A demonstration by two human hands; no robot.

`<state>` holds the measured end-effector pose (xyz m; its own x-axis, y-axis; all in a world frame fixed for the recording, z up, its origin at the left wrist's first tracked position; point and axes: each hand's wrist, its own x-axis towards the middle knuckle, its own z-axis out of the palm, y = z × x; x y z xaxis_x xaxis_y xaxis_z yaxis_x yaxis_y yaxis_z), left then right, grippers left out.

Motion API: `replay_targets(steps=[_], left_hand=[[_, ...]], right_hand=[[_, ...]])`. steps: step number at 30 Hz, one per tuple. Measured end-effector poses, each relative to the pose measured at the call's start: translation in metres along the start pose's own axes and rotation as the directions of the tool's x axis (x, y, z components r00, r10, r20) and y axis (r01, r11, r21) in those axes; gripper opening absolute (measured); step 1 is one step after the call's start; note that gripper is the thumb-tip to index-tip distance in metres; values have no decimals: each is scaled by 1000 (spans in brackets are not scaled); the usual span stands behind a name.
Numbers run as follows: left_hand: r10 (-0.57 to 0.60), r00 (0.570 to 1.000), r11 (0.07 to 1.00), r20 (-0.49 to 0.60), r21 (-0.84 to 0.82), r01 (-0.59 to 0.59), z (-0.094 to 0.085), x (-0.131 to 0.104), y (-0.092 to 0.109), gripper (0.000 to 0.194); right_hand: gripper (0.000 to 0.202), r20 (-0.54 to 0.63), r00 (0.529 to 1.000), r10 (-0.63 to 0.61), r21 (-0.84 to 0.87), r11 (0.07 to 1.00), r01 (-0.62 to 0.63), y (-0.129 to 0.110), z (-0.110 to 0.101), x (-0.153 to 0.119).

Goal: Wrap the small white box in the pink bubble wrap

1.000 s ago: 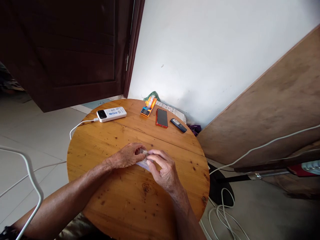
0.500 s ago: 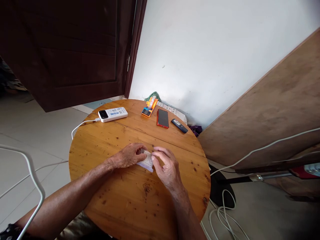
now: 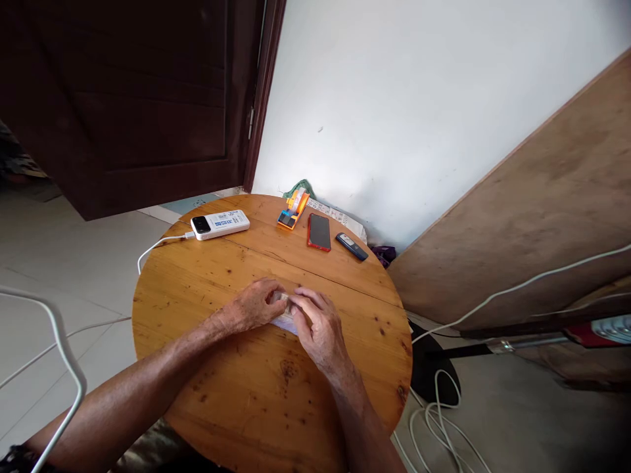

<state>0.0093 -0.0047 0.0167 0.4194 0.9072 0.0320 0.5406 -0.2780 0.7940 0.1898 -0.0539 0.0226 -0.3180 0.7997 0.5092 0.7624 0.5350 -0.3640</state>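
Observation:
A small pale folded packet point(image 3: 284, 320) lies at the middle of a round wooden table point(image 3: 207, 295). My left hand point(image 3: 252, 306) presses on its left end with fingers curled over it. My right hand point(image 3: 318, 330) covers its right end, fingertips pinching the packet's top edge where the two hands meet. Most of the packet is hidden under my fingers; what it contains cannot be told.
At the table's far side lie a white power bank point(image 3: 219, 225) with a white cable, an orange tape dispenser point(image 3: 292, 210), a red-cased phone point(image 3: 319, 232) and a small dark phone point(image 3: 351, 246). A wooden board point(image 3: 532, 217) leans at right; cables point(image 3: 444, 420) trail on the floor.
My right hand has slid left and closed over the packet, so less of it shows than half a second ago. My left hand has stayed in place.

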Motion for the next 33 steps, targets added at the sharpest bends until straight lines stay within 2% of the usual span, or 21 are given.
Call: replay_targets(steps=[7, 11, 18, 24, 27, 30, 33], left_hand=[[-42, 999, 989, -8, -141, 41, -11, 3, -3, 30], [-68, 997, 989, -31, -132, 63, -9, 4, -4, 30], [-43, 996, 993, 76, -106, 51, -6, 4, -1, 30], [-29, 992, 979, 127, -196, 54, -12, 4, -3, 30], [-29, 989, 967, 148, -248, 66, -15, 5, -6, 31], [-19, 986, 955, 164, -289, 67, -16, 4, -9, 32], [-22, 983, 954, 182, -290, 75, -17, 3, -8, 32]], right_hand=[[19, -125, 989, 78, 77, 995, -69, 6, -9, 0], [18, -131, 990, 55, 85, 995, -44, 6, -9, 0], [18, -33, 999, -26, 25, 999, 27, 1, 1, 1], [17, -26, 998, 58, 105, 993, -55, 4, -7, -1], [33, 62, 991, 119, 170, 977, -128, 5, -14, -1], [53, 193, 973, 125, 173, 972, -159, 5, -16, 0], [54, 255, 961, 110, 150, 977, -152, 3, -12, 0]])
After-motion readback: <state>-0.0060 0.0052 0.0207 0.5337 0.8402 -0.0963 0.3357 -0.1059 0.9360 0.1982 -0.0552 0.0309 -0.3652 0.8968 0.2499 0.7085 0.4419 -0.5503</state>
